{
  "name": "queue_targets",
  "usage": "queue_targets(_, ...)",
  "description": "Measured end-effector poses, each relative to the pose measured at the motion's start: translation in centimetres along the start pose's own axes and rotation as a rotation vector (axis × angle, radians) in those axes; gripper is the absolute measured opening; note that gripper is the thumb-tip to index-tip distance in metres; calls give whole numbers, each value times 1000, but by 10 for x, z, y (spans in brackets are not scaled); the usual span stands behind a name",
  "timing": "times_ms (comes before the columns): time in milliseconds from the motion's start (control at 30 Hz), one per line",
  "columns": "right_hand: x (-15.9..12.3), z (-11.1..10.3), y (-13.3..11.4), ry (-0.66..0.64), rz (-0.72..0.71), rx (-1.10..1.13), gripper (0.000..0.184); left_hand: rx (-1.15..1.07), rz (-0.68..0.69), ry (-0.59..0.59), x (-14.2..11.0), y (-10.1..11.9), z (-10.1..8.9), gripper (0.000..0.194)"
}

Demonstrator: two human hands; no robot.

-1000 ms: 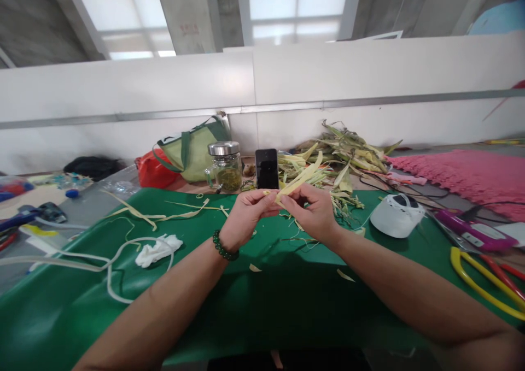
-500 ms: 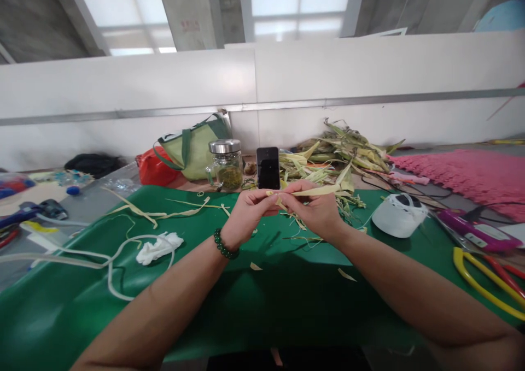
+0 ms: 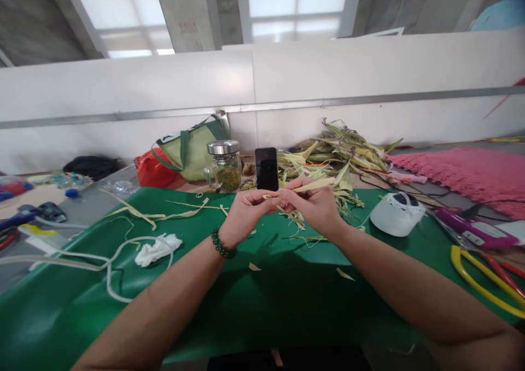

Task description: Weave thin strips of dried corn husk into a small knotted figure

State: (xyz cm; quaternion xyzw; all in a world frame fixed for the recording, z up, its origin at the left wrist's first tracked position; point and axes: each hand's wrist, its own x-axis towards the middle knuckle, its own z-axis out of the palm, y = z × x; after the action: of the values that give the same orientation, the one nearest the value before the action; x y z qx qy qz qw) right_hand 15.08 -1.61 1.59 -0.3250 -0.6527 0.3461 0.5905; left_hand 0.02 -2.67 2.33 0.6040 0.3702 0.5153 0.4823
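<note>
Two bare hands meet above a green sheet [image 3: 287, 305] spread on the table, as I view them remotely through the head camera. The left hand [image 3: 241, 212] and the right hand [image 3: 315, 210] are nearly touching at their tips, and between them is a pale husk strip [image 3: 318, 184]. The right fingers pinch the strip between thumb and forefinger, its free length running outward over that hand. The left fingers [image 3: 251, 197] are drawn together, apparently on its near end; a small yellow bit shows there, too small for me to identify. Behind, a husk pile [image 3: 348, 149] lies beyond the right hand, and a phone [image 3: 266, 168] stands upright beyond the fingertips.

Handling: I judge the strip very light, thin and pliable, bending readily along its length yet liable to split along the grain. Its smooth face may slip under a loose pinch. I would hold it close to the worked end, flat under the thumb across its full width, leaving the long tail unstressed; gripping one edge alone would invite a tear.
</note>
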Motion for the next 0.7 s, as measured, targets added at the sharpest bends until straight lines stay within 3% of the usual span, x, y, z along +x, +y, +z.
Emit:
queue_targets(233, 6, -4, -1, 26, 72, 69, 29, -50, -14, -54, 1, -2, -5, 18)
queue_targets(500, 11, -9, 3, 79, 65, 79, 35, -123, -64, 25, 5, -2, -9, 22)
queue_targets(700, 22, -18, 14, 120, 135, 239, 36, -165, -65, 89, 8, -1, -12, 30)
